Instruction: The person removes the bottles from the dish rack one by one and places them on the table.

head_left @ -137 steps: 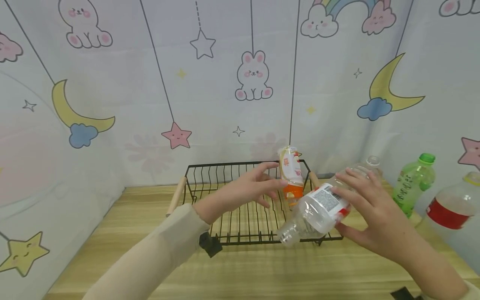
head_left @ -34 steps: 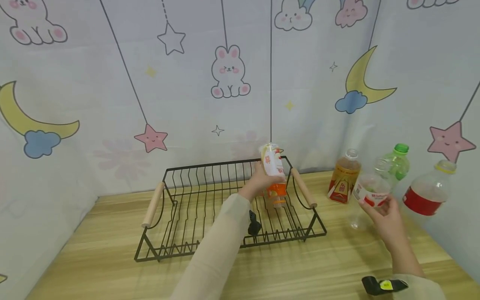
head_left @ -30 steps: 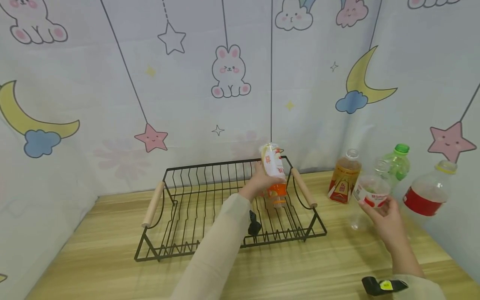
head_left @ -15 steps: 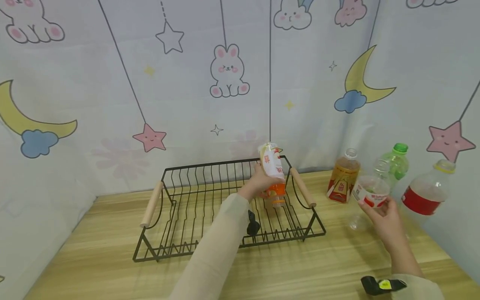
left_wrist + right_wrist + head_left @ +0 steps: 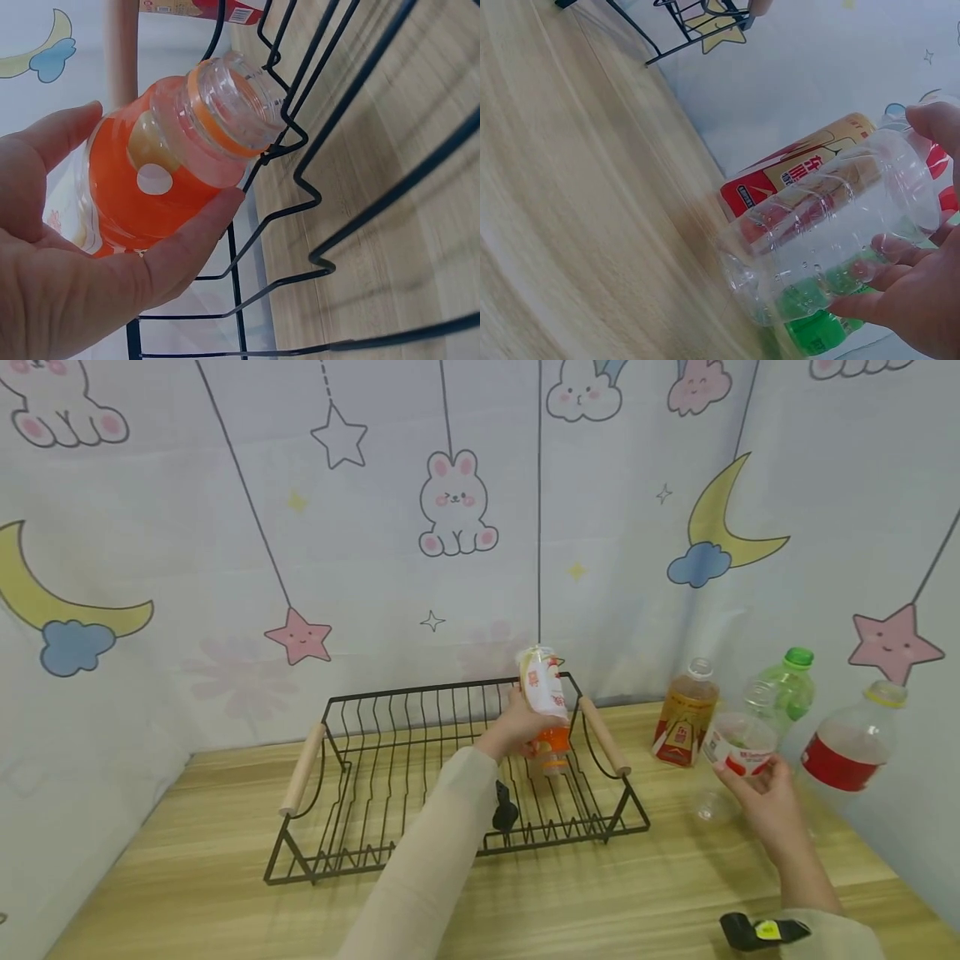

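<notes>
In the head view my left hand [image 5: 517, 727] grips an orange-and-white drink bottle [image 5: 546, 689], neck down at the right end of a black wire dish rack [image 5: 450, 847]. The left wrist view shows thumb and fingers round its orange part; its capless mouth [image 5: 251, 101] is close to the rack wires. On the right, my right hand [image 5: 772, 793] holds a clear plastic bottle [image 5: 738, 747] by its red-and-white label, neck up. Its see-through base [image 5: 754, 277] is at the tabletop; whether it touches, I cannot tell.
An amber bottle [image 5: 684, 718] with a red-gold label, a green bottle [image 5: 795, 685] and a large clear bottle with a red label [image 5: 847, 752] stand right of the rack. Wooden handles [image 5: 603, 735] flank the rack. A patterned curtain [image 5: 375, 527] hangs behind the table [image 5: 570, 910].
Since the earliest frame, my right hand has carried the clear bottle rightward and turned it neck up. My left hand has taken hold of the orange bottle. Over the last second, both hands stay nearly still.
</notes>
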A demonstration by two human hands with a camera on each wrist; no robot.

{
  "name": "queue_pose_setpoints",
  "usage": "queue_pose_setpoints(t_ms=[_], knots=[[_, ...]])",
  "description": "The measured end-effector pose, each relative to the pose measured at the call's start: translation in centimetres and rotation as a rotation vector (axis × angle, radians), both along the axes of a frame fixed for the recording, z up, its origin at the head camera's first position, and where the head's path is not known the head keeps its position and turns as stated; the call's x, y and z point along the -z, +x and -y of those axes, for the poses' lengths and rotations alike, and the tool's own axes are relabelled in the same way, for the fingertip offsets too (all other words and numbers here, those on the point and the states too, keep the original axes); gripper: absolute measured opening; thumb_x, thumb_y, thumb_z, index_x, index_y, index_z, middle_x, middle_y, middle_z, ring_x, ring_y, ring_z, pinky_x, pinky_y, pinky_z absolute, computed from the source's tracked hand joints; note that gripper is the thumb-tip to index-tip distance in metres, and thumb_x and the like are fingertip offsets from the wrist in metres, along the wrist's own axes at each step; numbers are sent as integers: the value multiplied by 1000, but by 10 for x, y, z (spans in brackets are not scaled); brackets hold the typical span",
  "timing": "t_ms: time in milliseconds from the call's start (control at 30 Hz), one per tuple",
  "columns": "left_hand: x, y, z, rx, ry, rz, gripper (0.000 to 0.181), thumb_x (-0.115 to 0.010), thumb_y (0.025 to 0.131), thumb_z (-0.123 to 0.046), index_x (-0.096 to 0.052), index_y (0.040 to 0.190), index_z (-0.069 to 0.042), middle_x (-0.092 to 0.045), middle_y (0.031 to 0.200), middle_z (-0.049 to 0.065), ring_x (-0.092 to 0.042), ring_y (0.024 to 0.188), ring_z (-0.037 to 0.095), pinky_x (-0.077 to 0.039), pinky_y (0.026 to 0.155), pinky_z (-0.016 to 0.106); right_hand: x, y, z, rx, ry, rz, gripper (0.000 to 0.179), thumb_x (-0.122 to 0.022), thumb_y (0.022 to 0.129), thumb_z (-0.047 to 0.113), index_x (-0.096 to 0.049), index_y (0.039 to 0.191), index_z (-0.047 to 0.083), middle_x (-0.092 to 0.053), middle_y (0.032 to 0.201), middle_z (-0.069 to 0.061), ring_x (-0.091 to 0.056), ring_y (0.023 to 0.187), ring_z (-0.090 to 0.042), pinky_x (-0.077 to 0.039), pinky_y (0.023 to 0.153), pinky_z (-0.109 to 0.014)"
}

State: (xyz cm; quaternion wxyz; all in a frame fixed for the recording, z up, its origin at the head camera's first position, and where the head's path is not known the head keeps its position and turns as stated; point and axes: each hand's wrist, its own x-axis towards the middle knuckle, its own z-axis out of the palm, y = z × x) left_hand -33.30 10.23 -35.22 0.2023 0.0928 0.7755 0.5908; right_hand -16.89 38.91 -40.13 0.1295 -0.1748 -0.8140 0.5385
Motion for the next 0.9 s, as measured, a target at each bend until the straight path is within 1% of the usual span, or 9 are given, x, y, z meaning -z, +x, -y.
queue_pose_setpoints(t_ms=[100, 167, 233, 333, 433, 500, 567, 667, 900], knots=[[-3, 0, 1, -3, 7, 4, 96, -76, 83, -22, -7, 149, -12, -47, 123, 17, -57, 106, 33, -56, 76, 50, -2, 1, 2, 1, 9, 5, 88, -53, 98, 37, 7, 150, -1, -16, 153, -34, -21, 140, -46, -37, 108, -29], [-4, -1, 1, -8, 9, 3, 96, -76, 83, -22, -7, 149, -12, -47, 123, 18, -56, 108, 34, -56, 78, 51, -3, 2, 3, 4, 27, -3, 88, -54, 98, 36, 7, 150, -1, -17, 152, -33, -22, 140, -46, -34, 110, -29], [-6, -2, 2, -9, 17, 5, 95, -76, 84, -22, -7, 149, -12, -46, 125, 18, -56, 109, 34, -55, 78, 52, -3, 2, 3, 7, 51, -30, 87, -54, 98, 35, 5, 150, -1, -20, 151, -32, -24, 140, -42, -35, 104, -16], [-8, -2, 3, -12, 15, -15, 95, -76, 84, -23, -8, 149, -12, -44, 126, 17, -56, 109, 33, -56, 76, 51, -4, 1, 4, 7, 93, -138, 79, -59, 97, 26, -5, 148, 0, -36, 141, -18, -40, 130, -20, -34, 84, -1], [-11, -2, 4, -8, 20, -37, 95, -75, 84, -23, -9, 150, -12, -43, 128, 16, -56, 108, 32, -56, 73, 49, -7, 1, 6, 1, 141, -255, 73, -63, 94, 17, -14, 146, 2, -41, 128, -3, -42, 114, -1, -36, 83, -2], [-14, -2, 6, -3, 23, -48, 95, -76, 83, -23, -9, 150, -14, -43, 129, 15, -56, 107, 31, -56, 73, 48, -12, 3, 8, 0, 149, -299, 76, -63, 93, 16, -12, 149, 5, -41, 131, -7, -41, 121, -6, -37, 101, -15], [-18, -1, 7, 1, 31, -54, 96, -76, 83, -23, -9, 151, -15, -44, 129, 15, -57, 108, 32, -56, 74, 50, -18, 6, 11, -3, 144, -314, 81, -63, 94, 17, -6, 151, 6, -33, 144, -19, -33, 136, -22, -27, 115, -36], [-25, 2, 9, -1, 36, -50, 98, -77, 82, -22, -8, 151, -15, -45, 129, 16, -56, 109, 33, -55, 77, 53, -26, 12, 13, 6, 127, -305, 90, -62, 94, 20, 6, 152, 6, -12, 155, -29, -10, 144, -42, -8, 113, -64], [-40, 7, 15, 18, 16, -65, 92, -76, 83, -22, -12, 148, -13, -45, 127, 14, -56, 100, 29, -56, 70, 46, -42, 22, 13, 69, 164, -278, 94, -64, 93, 25, 7, 153, 10, -9, 159, -22, -7, 147, -33, -6, 118, -50]])
